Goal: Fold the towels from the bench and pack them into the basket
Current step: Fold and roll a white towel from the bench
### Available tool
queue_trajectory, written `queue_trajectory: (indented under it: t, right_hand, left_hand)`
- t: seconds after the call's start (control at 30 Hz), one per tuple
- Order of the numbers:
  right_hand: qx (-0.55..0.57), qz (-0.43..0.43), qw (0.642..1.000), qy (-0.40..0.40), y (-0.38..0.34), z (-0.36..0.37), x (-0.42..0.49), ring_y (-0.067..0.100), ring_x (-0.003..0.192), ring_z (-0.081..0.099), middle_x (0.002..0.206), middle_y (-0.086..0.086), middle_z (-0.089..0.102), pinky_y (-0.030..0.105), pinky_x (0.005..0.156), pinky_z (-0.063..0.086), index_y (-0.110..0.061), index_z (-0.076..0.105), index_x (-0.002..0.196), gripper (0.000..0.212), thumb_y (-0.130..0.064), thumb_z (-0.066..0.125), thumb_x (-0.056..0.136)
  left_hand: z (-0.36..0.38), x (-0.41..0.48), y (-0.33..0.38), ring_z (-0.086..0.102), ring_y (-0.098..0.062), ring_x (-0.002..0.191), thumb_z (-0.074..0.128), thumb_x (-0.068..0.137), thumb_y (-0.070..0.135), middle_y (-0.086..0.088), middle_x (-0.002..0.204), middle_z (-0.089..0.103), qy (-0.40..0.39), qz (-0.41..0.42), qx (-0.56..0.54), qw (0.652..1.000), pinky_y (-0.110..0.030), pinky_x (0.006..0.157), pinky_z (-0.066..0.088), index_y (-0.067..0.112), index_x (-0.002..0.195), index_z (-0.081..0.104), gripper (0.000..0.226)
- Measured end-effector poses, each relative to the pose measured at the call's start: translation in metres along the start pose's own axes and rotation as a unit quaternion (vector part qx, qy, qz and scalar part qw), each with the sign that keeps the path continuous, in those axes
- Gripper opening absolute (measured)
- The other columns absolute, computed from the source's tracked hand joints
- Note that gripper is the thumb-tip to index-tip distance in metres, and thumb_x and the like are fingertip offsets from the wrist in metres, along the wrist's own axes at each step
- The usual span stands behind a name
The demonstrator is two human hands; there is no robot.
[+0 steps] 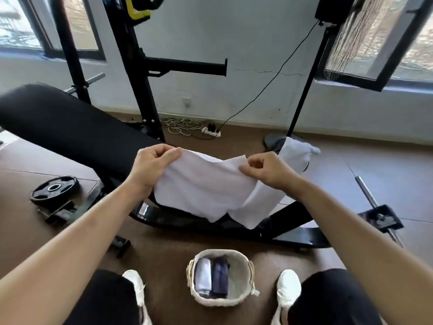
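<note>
A white towel (206, 186) hangs in front of me above the black padded bench (70, 127). My left hand (152, 165) pinches its upper left corner and my right hand (264, 171) pinches its upper right edge. The cloth sags between them and its lower part droops in uneven folds. On the floor between my feet stands a small pale woven basket (246, 275). Inside it lie a folded white towel (203, 276) and a folded dark blue towel (220, 279), side by side. Another light towel (297, 153) lies crumpled at the bench's right end.
A black weight plate (55, 187) lies on the brown floor at left. A barbell bar (367, 195) and its clamp lie at right. Behind the bench rises a black rack frame (143, 90). A power strip with cables (210, 132) sits by the wall.
</note>
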State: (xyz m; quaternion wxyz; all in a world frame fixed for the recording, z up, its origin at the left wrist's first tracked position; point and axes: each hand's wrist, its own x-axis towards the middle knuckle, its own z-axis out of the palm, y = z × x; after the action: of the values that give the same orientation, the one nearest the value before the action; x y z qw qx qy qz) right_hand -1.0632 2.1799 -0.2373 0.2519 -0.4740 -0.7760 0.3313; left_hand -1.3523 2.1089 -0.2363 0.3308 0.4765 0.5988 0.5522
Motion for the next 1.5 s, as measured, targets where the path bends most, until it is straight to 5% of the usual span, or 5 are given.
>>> queue_trajectory:
  t: [0.27, 0.57, 0.93, 1.13, 1.5]
  right_hand:
    - [0.122, -0.051, 0.990, -0.053, -0.035, 0.059, -0.078, -0.014, 0.102, 0.061, 0.114, -0.012, 0.070, 0.006, 0.087, 0.044, -0.020, 0.066, 0.127, 0.045, -0.026, 0.082, 0.084]
    - [0.278, -0.020, 0.960, -0.023, -0.029, 0.089, -0.126, 0.017, 0.076, 0.057, 0.080, 0.007, 0.063, 0.036, 0.069, 0.047, 0.001, 0.069, 0.093, 0.024, -0.023, 0.070, 0.096]
    - [0.292, 0.110, 0.950, -0.016, 0.030, 0.100, -0.184, 0.008, 0.070, 0.059, 0.074, -0.004, 0.067, 0.021, 0.067, 0.046, -0.008, 0.070, 0.086, 0.015, -0.021, 0.072, 0.094]
    - [0.279, 0.132, 0.949, -0.068, 0.045, 0.133, -0.205, 0.030, 0.100, 0.071, 0.111, 0.009, 0.075, 0.037, 0.096, 0.056, -0.024, 0.068, 0.122, 0.043, -0.037, 0.079, 0.083]
    - [0.272, 0.086, 0.958, 0.012, 0.039, 0.154, -0.209, 0.010, 0.070, 0.061, 0.075, 0.001, 0.070, 0.023, 0.067, 0.051, -0.018, 0.075, 0.086, 0.007, -0.015, 0.073, 0.093]
  left_hand:
    - [0.019, -0.082, 0.010, 0.062, -0.006, 0.075, 0.070, 0.093, 0.016, 0.003, 0.077, 0.072, -0.188, 0.027, -0.018, 0.982, -0.019, 0.069, 0.050, 0.011, 0.085, 0.076, 0.012]
    - [0.005, -0.125, -0.026, 0.053, -0.009, 0.067, 0.087, 0.079, 0.022, 0.001, 0.073, 0.061, -0.302, 0.000, 0.089, 0.949, -0.023, 0.060, 0.043, 0.004, 0.091, 0.072, 0.026]
    - [0.032, -0.194, -0.102, 0.067, -0.014, 0.081, 0.090, 0.062, 0.057, -0.003, 0.090, 0.075, -0.128, -0.150, -0.244, 0.949, -0.026, 0.077, 0.057, 0.018, 0.092, 0.078, 0.050]
    - [0.049, -0.224, -0.116, 0.068, -0.006, 0.081, 0.065, 0.093, 0.024, 0.004, 0.087, 0.076, -0.192, -0.126, -0.120, 0.966, -0.021, 0.072, 0.053, 0.013, 0.092, 0.077, 0.016]
    - [0.052, -0.229, -0.128, 0.065, -0.009, 0.078, 0.068, 0.095, 0.023, 0.002, 0.083, 0.072, -0.270, -0.106, -0.028, 0.957, -0.021, 0.069, 0.051, 0.012, 0.095, 0.076, 0.013]
